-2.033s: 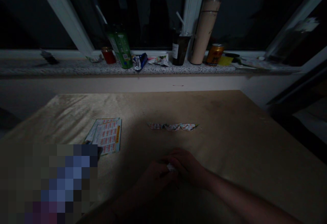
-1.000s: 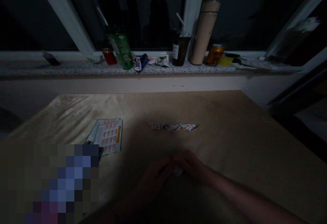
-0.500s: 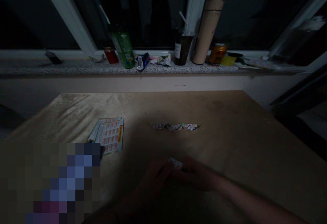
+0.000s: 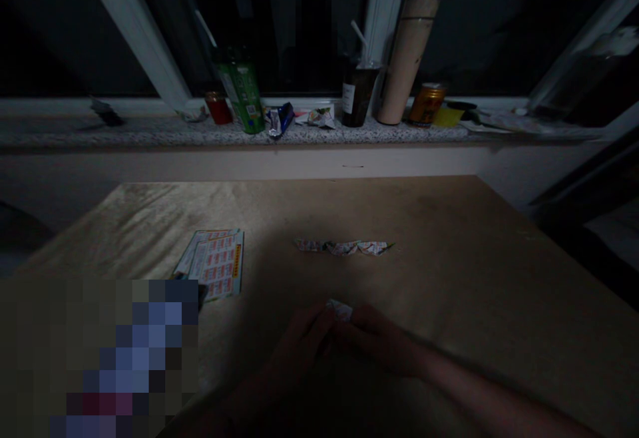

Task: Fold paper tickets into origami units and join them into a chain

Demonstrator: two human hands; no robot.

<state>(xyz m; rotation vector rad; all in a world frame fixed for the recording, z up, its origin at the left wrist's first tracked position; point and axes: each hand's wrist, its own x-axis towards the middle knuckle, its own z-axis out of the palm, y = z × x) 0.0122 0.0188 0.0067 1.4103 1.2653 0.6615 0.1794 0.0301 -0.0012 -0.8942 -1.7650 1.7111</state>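
Note:
In dim light, my left hand (image 4: 299, 341) and my right hand (image 4: 382, 341) meet low in the middle of a tan table (image 4: 449, 258). Both pinch a small folded piece of printed paper (image 4: 340, 309) between their fingertips, just above the tabletop. Beyond them, three small folded paper pieces (image 4: 343, 247) lie in a row. A stack of printed sheets (image 4: 214, 270) lies to the left of my hands.
A stone window sill (image 4: 150, 133) at the back carries a green bottle (image 4: 242, 95), a red jar (image 4: 217, 108), a dark cup with a straw (image 4: 357, 92), a tall beige flask (image 4: 405, 58), an orange can (image 4: 425, 104) and wrappers. A blurred patch covers the lower left.
My hands turned the small paper piece between the fingers and shifted it slightly away from me; it now shows at the fingertips. The row of folded pieces stayed put.

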